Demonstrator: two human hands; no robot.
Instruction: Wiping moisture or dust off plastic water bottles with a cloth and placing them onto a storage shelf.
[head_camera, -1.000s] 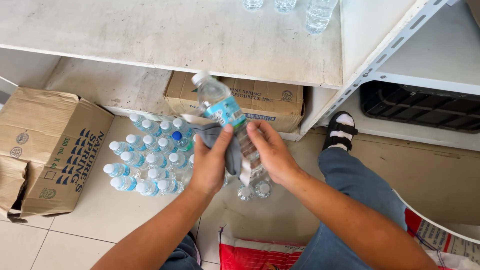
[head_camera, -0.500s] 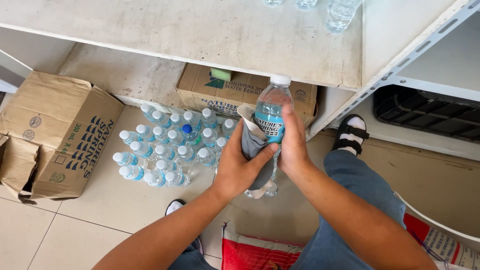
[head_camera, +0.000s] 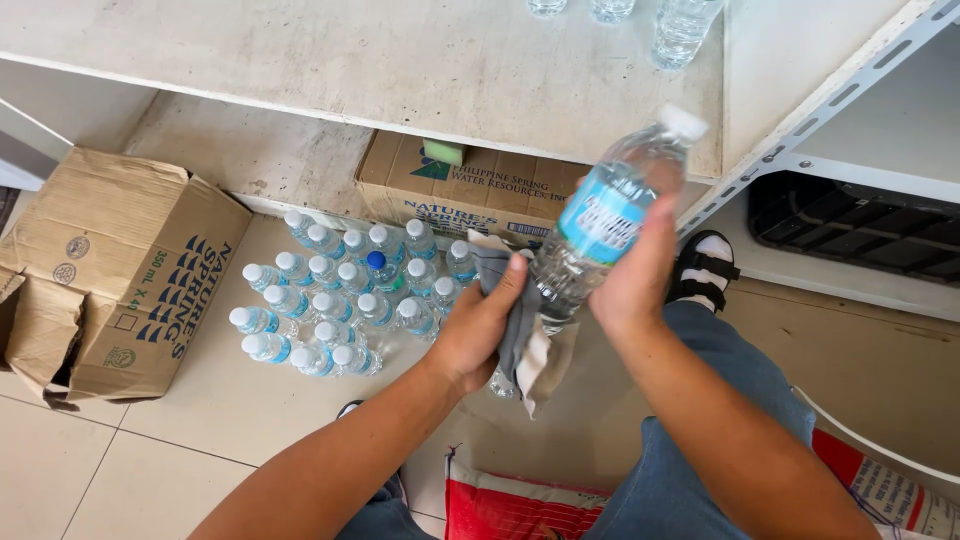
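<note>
My right hand (head_camera: 636, 282) grips a clear plastic water bottle (head_camera: 600, 225) with a blue label and white cap, tilted up to the right. A grey cloth (head_camera: 520, 330) is wrapped around the bottle's lower end, and my left hand (head_camera: 478, 325) holds that cloth against it. Both hands are in front of a low white shelf (head_camera: 400, 70). My blue-jeaned leg and sandalled foot (head_camera: 705, 265) lie under the right hand.
Several small capped water bottles (head_camera: 340, 295) stand grouped on the tiled floor. An open cardboard box (head_camera: 110, 270) lies at the left, another box (head_camera: 470, 190) sits under the shelf. A black crate (head_camera: 860, 225) rests at right. More bottles (head_camera: 680, 25) stand on the shelf.
The bottle has swung from leaning left, through upright, to leaning right, and has moved rightward with my right hand. My left hand keeps the cloth at its base.
</note>
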